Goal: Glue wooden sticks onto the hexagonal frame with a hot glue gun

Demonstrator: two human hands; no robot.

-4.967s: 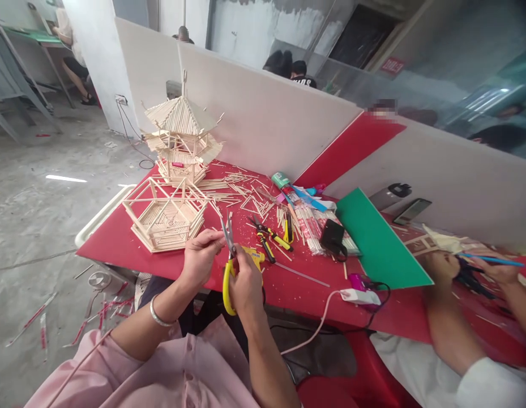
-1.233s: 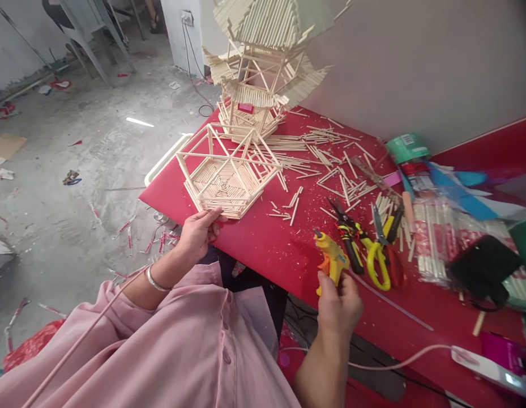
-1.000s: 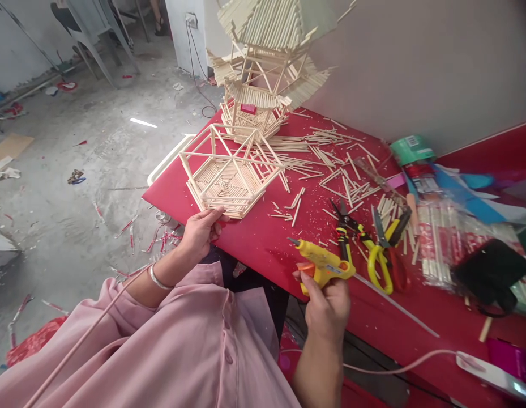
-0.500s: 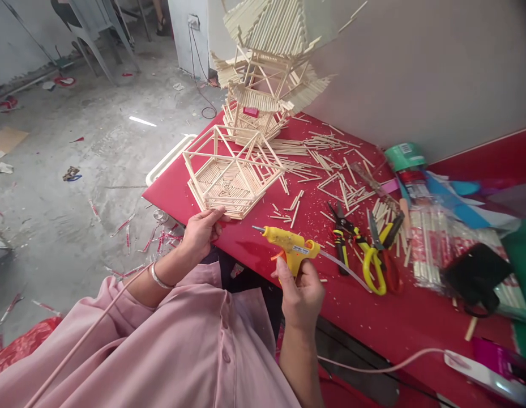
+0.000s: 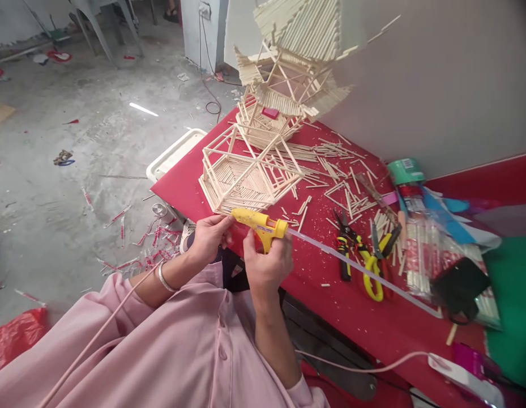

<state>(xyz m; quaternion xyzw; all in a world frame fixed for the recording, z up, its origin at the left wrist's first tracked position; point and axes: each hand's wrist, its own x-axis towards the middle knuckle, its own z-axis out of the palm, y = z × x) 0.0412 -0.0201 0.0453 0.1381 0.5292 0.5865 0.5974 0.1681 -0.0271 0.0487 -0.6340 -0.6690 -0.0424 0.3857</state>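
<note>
My right hand (image 5: 269,263) grips a yellow hot glue gun (image 5: 251,217) by its handle, and a long clear glue stick (image 5: 360,269) sticks out of the gun's back. The gun points left, its nozzle hidden at my left hand. My left hand (image 5: 209,235) is closed in a pinch; what its fingers hold is hidden. Just beyond both hands sits a hexagonal frame of pale wooden sticks (image 5: 241,181) with a slatted floor, near the table edge. Behind it stands a tiered stick pagoda (image 5: 288,85) with slatted roofs.
Loose sticks (image 5: 330,164) and shavings litter the red tabletop (image 5: 313,306). Pliers (image 5: 343,249) and yellow-handled scissors (image 5: 373,277) lie to the right, before bagged sticks (image 5: 418,243) and a black pouch (image 5: 462,289). A white power strip (image 5: 462,377) lies at lower right.
The glue gun has moved left and up to my left fingertips, in my right hand. More of its glue stick shows now. The view has shifted slightly.
</note>
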